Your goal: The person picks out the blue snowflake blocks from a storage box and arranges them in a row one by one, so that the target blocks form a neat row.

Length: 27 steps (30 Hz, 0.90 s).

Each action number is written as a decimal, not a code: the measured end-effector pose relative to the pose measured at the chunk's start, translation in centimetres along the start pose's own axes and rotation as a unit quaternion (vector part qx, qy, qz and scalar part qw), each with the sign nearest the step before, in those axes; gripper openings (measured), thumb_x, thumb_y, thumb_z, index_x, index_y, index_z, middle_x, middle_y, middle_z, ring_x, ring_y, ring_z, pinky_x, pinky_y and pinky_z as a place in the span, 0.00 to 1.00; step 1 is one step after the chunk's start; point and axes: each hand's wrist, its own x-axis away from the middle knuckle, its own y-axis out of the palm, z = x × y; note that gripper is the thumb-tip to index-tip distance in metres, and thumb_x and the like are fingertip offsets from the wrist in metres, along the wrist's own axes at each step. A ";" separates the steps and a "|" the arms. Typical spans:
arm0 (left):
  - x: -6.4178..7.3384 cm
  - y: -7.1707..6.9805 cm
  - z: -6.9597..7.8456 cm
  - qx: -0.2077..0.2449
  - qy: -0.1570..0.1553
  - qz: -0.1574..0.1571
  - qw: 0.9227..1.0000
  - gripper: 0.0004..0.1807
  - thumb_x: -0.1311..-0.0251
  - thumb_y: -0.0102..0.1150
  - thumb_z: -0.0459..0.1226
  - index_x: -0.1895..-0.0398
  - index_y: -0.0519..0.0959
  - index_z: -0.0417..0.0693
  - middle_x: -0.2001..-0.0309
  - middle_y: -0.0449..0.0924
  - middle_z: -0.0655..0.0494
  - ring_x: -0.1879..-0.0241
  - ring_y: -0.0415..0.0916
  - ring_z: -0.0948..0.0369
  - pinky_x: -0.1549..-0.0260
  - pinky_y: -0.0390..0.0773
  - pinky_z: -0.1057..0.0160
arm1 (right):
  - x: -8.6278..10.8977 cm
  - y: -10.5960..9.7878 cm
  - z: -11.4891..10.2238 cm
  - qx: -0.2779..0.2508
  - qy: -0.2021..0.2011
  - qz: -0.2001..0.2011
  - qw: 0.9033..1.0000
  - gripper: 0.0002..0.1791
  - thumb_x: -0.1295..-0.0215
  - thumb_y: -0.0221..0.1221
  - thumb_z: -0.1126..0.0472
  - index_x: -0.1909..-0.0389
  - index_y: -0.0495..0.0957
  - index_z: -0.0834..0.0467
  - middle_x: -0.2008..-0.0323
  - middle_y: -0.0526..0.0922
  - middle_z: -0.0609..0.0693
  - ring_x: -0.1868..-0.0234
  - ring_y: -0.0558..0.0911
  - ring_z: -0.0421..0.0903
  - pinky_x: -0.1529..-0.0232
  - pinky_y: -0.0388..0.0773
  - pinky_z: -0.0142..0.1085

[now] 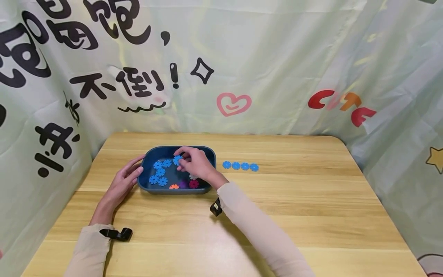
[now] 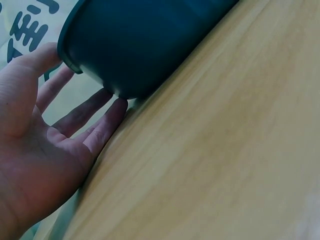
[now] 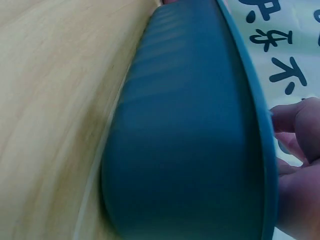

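My left hand (image 1: 124, 181) rests with fairly straight, spread fingers against the left end of a dark blue tray (image 1: 176, 191). In the left wrist view its thumb is at the rim and the fingertips touch the outer wall low down. Over the tray my right hand (image 1: 195, 163) pinches a blue notched plastic disc (image 1: 177, 160) between thumb and fingers. Several like blue discs (image 1: 160, 172) lie in the tray's left half. Nearer its front right are an orange disc (image 1: 174, 186), a purple disc (image 1: 183, 184), a dark pink disc (image 1: 194, 184) and a white disc (image 1: 193, 177), partly hidden.
A straight row of several blue discs (image 1: 240, 166) lies on the wooden table (image 1: 294, 215), right of the tray. Behind the table hangs a printed fabric curtain (image 1: 270, 57), with further curtain at both sides. A small black camera (image 1: 216, 207) is on the right wrist.
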 end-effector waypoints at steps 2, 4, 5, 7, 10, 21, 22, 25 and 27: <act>0.0 -0.1 0.0 0.000 -0.002 0.002 1.000 0.31 0.21 0.50 0.46 0.19 0.58 0.60 0.19 0.47 0.41 0.24 0.51 0.39 0.45 0.74 0.75 | 0.3 -0.2 0.1 -0.004 -0.004 0.000 1.000 0.14 0.25 0.57 0.70 0.43 0.80 0.57 0.58 0.83 0.55 0.59 0.89 0.56 0.61 0.84 0.31; 0.0 -0.2 -0.1 -0.001 -0.006 0.007 1.000 0.31 0.21 0.50 0.46 0.19 0.59 0.62 0.19 0.48 0.43 0.24 0.51 0.40 0.45 0.74 0.75 | 0.5 -0.3 0.1 -0.010 -0.008 -0.001 1.000 0.14 0.26 0.57 0.71 0.44 0.80 0.57 0.58 0.84 0.56 0.59 0.89 0.56 0.61 0.84 0.30; 0.0 -0.2 -0.1 -0.002 -0.007 0.008 1.000 0.31 0.21 0.50 0.47 0.19 0.59 0.62 0.19 0.48 0.43 0.24 0.52 0.41 0.45 0.74 0.75 | 0.7 -0.4 0.2 -0.014 -0.011 -0.001 1.000 0.14 0.26 0.57 0.71 0.44 0.80 0.58 0.58 0.83 0.58 0.59 0.89 0.57 0.60 0.85 0.31; 0.0 -0.2 -0.1 -0.004 -0.008 0.008 1.000 0.31 0.21 0.50 0.47 0.19 0.59 0.63 0.19 0.48 0.43 0.24 0.52 0.41 0.45 0.74 0.75 | 1.1 -0.6 0.3 -0.022 -0.014 0.001 1.000 0.14 0.26 0.57 0.72 0.45 0.80 0.59 0.59 0.83 0.59 0.59 0.89 0.58 0.60 0.85 0.32; -0.1 -0.1 -0.2 -0.010 -0.008 0.009 1.000 0.30 0.22 0.51 0.47 0.19 0.60 0.64 0.19 0.49 0.43 0.24 0.53 0.41 0.45 0.74 0.75 | 1.5 -1.0 0.5 -0.034 -0.022 0.007 0.999 0.13 0.27 0.58 0.72 0.44 0.80 0.62 0.61 0.83 0.59 0.59 0.88 0.61 0.59 0.86 0.36; -0.3 0.0 -0.1 -0.014 -0.002 0.010 1.000 0.30 0.21 0.50 0.47 0.19 0.60 0.61 0.21 0.51 0.41 0.28 0.61 0.48 0.45 0.74 0.74 | 2.9 -2.7 0.7 -0.014 -0.025 0.034 0.999 0.17 0.31 0.65 0.68 0.42 0.81 0.63 0.59 0.82 0.53 0.58 0.87 0.49 0.56 0.84 0.33; -0.3 0.0 -0.1 -0.014 -0.001 0.011 1.000 0.30 0.21 0.51 0.47 0.19 0.60 0.60 0.21 0.51 0.40 0.29 0.61 0.48 0.45 0.74 0.74 | 3.1 -2.9 0.7 -0.007 -0.027 0.037 0.999 0.17 0.31 0.65 0.68 0.42 0.81 0.62 0.58 0.81 0.53 0.58 0.86 0.47 0.56 0.83 0.33; -0.2 0.1 -0.1 -0.015 -0.001 0.009 1.000 0.30 0.21 0.50 0.47 0.19 0.60 0.60 0.21 0.51 0.40 0.29 0.61 0.48 0.45 0.74 0.74 | 3.6 -3.3 0.5 0.010 -0.038 0.044 0.998 0.18 0.33 0.66 0.68 0.42 0.82 0.61 0.57 0.80 0.53 0.57 0.83 0.45 0.55 0.82 0.34; -0.1 0.0 0.0 -0.017 -0.003 0.010 1.000 0.31 0.21 0.50 0.48 0.19 0.60 0.60 0.21 0.51 0.40 0.28 0.60 0.47 0.45 0.74 0.74 | 3.9 -3.6 0.4 0.018 -0.044 0.048 0.998 0.19 0.33 0.67 0.68 0.42 0.81 0.60 0.56 0.80 0.53 0.56 0.83 0.45 0.54 0.82 0.35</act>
